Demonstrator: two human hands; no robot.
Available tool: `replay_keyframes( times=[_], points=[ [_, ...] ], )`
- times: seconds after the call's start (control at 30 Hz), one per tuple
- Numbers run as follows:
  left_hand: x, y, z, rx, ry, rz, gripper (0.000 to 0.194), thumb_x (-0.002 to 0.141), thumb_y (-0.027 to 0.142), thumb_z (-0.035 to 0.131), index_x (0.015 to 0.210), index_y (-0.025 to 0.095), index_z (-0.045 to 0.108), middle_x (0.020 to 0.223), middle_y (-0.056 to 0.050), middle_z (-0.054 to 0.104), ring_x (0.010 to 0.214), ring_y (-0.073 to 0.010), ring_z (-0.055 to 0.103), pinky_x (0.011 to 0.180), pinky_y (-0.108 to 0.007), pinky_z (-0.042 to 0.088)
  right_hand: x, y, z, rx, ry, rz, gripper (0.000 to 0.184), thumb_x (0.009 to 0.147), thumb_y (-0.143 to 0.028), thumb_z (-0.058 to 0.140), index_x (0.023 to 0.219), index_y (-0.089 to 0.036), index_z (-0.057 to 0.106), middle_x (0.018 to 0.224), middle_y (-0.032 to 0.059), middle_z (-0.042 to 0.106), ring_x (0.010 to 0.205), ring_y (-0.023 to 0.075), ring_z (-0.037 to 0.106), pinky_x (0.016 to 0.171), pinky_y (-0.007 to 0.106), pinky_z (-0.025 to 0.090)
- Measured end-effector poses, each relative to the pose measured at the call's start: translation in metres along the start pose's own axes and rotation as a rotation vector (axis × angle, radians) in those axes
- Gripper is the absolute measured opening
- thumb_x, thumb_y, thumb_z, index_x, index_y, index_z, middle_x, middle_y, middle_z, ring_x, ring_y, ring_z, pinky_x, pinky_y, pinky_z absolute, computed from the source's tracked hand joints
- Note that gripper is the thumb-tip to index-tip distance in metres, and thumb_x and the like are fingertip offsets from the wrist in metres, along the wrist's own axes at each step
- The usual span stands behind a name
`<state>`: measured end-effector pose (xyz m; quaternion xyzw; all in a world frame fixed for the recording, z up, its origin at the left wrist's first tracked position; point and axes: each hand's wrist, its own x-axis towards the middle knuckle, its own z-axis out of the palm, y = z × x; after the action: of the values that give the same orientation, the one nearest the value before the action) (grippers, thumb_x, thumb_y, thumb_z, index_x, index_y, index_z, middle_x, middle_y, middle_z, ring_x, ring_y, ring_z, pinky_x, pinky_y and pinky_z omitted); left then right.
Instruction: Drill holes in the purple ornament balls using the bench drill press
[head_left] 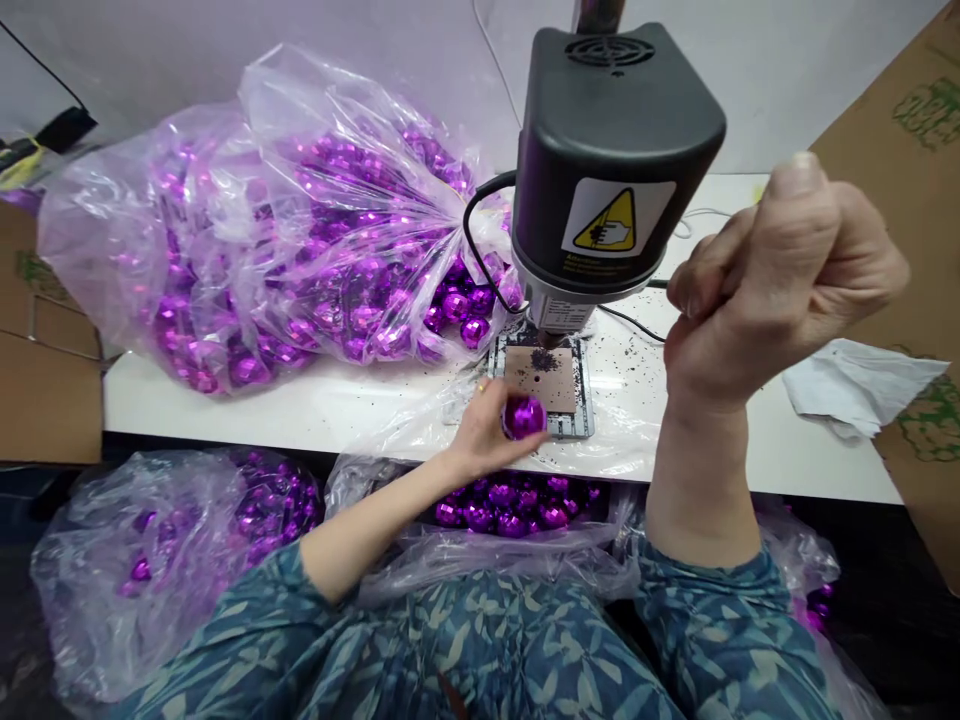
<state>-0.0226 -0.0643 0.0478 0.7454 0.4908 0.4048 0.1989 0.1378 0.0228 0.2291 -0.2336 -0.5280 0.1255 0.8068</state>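
Observation:
My left hand (487,430) is closed around a shiny purple disco-ball ornament (524,416), at the front edge of a drill press base (585,425). Just behind the ball lies a square brown board (559,395) with a small hole and dark shavings on it. Above stands the drill press's black motor housing (615,120), bearing a yellow warning label. My right hand (780,280) is raised in a fist to the right of the housing. A short dark lever (658,284) runs from the machine to this fist, which covers the rest of it.
A large clear bag (225,230) full of purple balls lies on the white table (225,410), left of the machine. Below the table edge sits an open bag of balls (514,505). Cardboard boxes (49,380) flank both sides. White paper (862,385) lies at right.

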Motion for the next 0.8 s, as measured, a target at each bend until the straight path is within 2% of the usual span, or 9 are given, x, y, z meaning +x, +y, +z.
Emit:
replay_keyframes(
  times=[0.1, 0.17, 0.2, 0.27, 0.37, 0.47, 0.6, 0.7, 0.8],
  points=[
    [-0.030, 0.013, -0.027, 0.043, -0.425, 0.145, 0.048, 0.078, 0.056, 0.083, 0.101, 0.019, 0.064, 0.087, -0.005, 0.069, 0.080, -0.0240, 0.065, 0.067, -0.036, 0.055, -0.002, -0.001, 0.000, -0.012, 0.010, 0.010, 0.054, 0.090, -0.039, 0.064, 0.050, -0.019, 0.033, 0.039, -0.0064, 0.032, 0.036, 0.0050, 0.033, 0.046, 0.030, 0.020],
    [-0.032, 0.008, -0.042, 0.046, -0.507, 0.169, 0.041, 0.085, 0.054, 0.077, 0.105, 0.020, 0.065, 0.092, -0.006, 0.071, 0.083, -0.0237, 0.067, 0.069, -0.036, 0.057, -0.004, -0.001, 0.001, -0.003, 0.021, 0.005, 0.054, 0.091, -0.036, 0.063, 0.050, -0.019, 0.032, 0.039, -0.0064, 0.031, 0.036, 0.0047, 0.033, 0.047, 0.030, 0.020],
    [-0.026, 0.000, -0.047, 0.044, -0.449, 0.159, 0.032, 0.092, 0.048, 0.072, 0.108, 0.021, 0.066, 0.096, -0.006, 0.072, 0.086, -0.0231, 0.069, 0.073, -0.036, 0.058, -0.004, -0.001, 0.001, 0.010, 0.031, -0.002, 0.054, 0.092, -0.034, 0.063, 0.050, -0.019, 0.032, 0.039, -0.0066, 0.030, 0.036, 0.0046, 0.033, 0.047, 0.030, 0.019],
    [0.001, -0.022, -0.054, 0.079, -0.209, 0.101, 0.015, 0.101, 0.031, 0.059, 0.112, 0.022, 0.065, 0.104, -0.007, 0.072, 0.095, -0.0219, 0.070, 0.083, -0.037, 0.059, -0.004, 0.000, 0.002, 0.036, 0.052, -0.013, 0.054, 0.092, -0.032, 0.062, 0.051, -0.018, 0.030, 0.039, -0.0068, 0.029, 0.035, 0.0044, 0.031, 0.046, 0.030, 0.018],
    [0.054, -0.061, -0.052, 0.270, 0.091, -0.032, 0.019, 0.099, 0.019, 0.056, 0.115, 0.021, 0.066, 0.107, -0.010, 0.069, 0.100, -0.0256, 0.067, 0.089, -0.042, 0.056, -0.004, 0.002, 0.003, 0.052, 0.057, 0.001, 0.057, 0.090, -0.038, 0.065, 0.049, -0.018, 0.030, 0.038, -0.0067, 0.030, 0.034, 0.0042, 0.029, 0.045, 0.030, 0.017],
    [0.091, -0.090, -0.039, 0.367, 0.106, -0.166, 0.022, 0.092, 0.022, 0.068, 0.114, 0.021, 0.068, 0.105, -0.011, 0.066, 0.098, -0.0298, 0.067, 0.087, -0.043, 0.055, -0.003, 0.002, 0.002, 0.074, 0.049, 0.006, 0.058, 0.086, -0.043, 0.067, 0.048, -0.019, 0.031, 0.037, -0.0067, 0.030, 0.034, 0.0044, 0.028, 0.043, 0.030, 0.016],
    [0.103, -0.106, -0.024, 0.335, 0.060, -0.187, 0.021, 0.084, 0.017, 0.073, 0.104, 0.019, 0.069, 0.115, -0.012, 0.059, 0.087, -0.0269, 0.069, 0.082, -0.040, 0.056, -0.003, 0.003, 0.001, 0.118, 0.056, -0.008, 0.056, 0.082, -0.043, 0.071, 0.049, -0.020, 0.032, 0.037, -0.0076, 0.030, 0.033, 0.0052, 0.029, 0.041, 0.031, 0.015],
    [0.098, -0.101, -0.029, 0.232, 0.070, -0.203, 0.032, 0.076, 0.013, 0.078, 0.107, 0.018, 0.069, 0.123, -0.013, 0.055, 0.087, -0.0252, 0.070, 0.087, -0.042, 0.057, -0.004, 0.005, -0.002, 0.094, 0.037, -0.021, 0.054, 0.089, -0.038, 0.065, 0.050, -0.020, 0.032, 0.038, -0.0082, 0.031, 0.034, 0.0042, 0.033, 0.041, 0.028, 0.019],
    [0.085, -0.079, -0.041, 0.016, 0.221, -0.253, 0.038, 0.077, 0.017, 0.080, 0.112, 0.019, 0.066, 0.115, -0.010, 0.061, 0.095, -0.0233, 0.069, 0.091, -0.042, 0.057, -0.005, 0.007, -0.005, 0.067, 0.004, -0.038, 0.051, 0.093, -0.035, 0.059, 0.052, -0.019, 0.032, 0.038, -0.0088, 0.032, 0.035, 0.0030, 0.035, 0.042, 0.025, 0.022]
  ],
)
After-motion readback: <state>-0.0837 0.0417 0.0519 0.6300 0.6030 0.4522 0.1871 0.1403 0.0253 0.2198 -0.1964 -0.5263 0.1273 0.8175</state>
